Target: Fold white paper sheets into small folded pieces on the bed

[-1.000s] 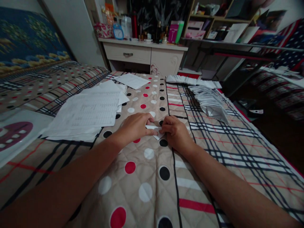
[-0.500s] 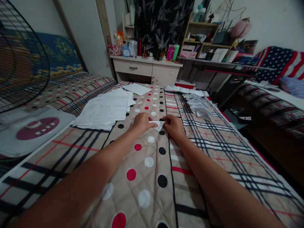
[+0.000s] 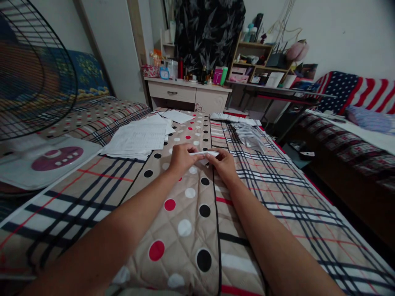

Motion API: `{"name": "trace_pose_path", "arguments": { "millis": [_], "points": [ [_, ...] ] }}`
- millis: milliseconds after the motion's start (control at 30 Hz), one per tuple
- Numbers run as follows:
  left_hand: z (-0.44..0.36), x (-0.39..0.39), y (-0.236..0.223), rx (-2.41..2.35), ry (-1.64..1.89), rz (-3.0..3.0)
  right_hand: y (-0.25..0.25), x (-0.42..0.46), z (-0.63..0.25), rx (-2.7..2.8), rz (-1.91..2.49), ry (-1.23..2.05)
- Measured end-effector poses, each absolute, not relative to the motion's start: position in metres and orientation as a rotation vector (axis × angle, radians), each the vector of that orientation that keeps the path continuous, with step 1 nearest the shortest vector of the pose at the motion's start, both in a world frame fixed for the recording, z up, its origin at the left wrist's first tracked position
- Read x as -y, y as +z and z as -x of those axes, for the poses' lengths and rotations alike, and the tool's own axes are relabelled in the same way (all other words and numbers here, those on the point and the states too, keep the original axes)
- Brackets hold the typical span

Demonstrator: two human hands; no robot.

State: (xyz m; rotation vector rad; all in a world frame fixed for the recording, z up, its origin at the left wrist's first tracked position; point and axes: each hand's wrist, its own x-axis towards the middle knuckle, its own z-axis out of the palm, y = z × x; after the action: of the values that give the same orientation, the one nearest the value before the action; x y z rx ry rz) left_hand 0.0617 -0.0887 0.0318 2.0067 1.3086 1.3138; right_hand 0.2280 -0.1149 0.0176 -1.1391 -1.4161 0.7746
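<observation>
A small folded white paper (image 3: 203, 154) is pinched between both hands above the patterned bedspread (image 3: 185, 213). My left hand (image 3: 183, 158) grips its left end, thumb toward the middle. At the other end my right hand (image 3: 224, 162) holds it, with the thumb pressed on the near side. The two thumbs nearly meet. Edge-on, the paper shows as a thin strip, with a part hanging below it. Beyond my left hand lies a stack of printed sheets (image 3: 138, 137). Past my right hand is a fanned pile of folded papers (image 3: 248, 135).
Another white sheet (image 3: 177, 116) lies beyond the stack. A row of folded paper (image 3: 234, 119) stretches across the far right of the bed. At left stands a fan (image 3: 37, 70) on a white base (image 3: 18, 172). A cluttered dresser (image 3: 173, 92) stands beyond the bed.
The paper between my hands has turned from a pointed triangular face to a thin edge. Both thumbs have come closer together. The view has shifted slightly to the right.
</observation>
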Motion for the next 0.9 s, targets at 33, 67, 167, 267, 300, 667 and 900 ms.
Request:
{"name": "trace_pose_path", "arguments": {
  "millis": [33,67,167,267,300,667,900],
  "points": [
    [-0.061,0.090,0.033,-1.302,1.313,-2.006,0.018,0.115,-0.227,1.422,1.136,0.752],
    [-0.060,0.090,0.034,-1.298,1.309,-2.001,0.018,0.116,-0.226,1.430,1.131,0.738],
    [-0.055,0.087,0.033,-1.270,1.268,-1.961,0.020,0.116,-0.225,1.447,1.123,0.677],
    [-0.051,0.081,0.028,-1.201,1.210,-1.912,0.022,0.116,-0.224,1.446,1.130,0.605],
    [-0.049,0.079,0.027,-1.180,1.195,-1.898,0.022,0.116,-0.223,1.446,1.129,0.601],
    [-0.045,0.074,0.024,-1.103,1.095,-1.762,0.023,0.117,-0.222,1.450,1.098,0.697],
    [-0.042,0.075,0.024,-1.086,1.051,-1.642,0.021,0.118,-0.223,1.445,1.077,0.734]
  ]
}}
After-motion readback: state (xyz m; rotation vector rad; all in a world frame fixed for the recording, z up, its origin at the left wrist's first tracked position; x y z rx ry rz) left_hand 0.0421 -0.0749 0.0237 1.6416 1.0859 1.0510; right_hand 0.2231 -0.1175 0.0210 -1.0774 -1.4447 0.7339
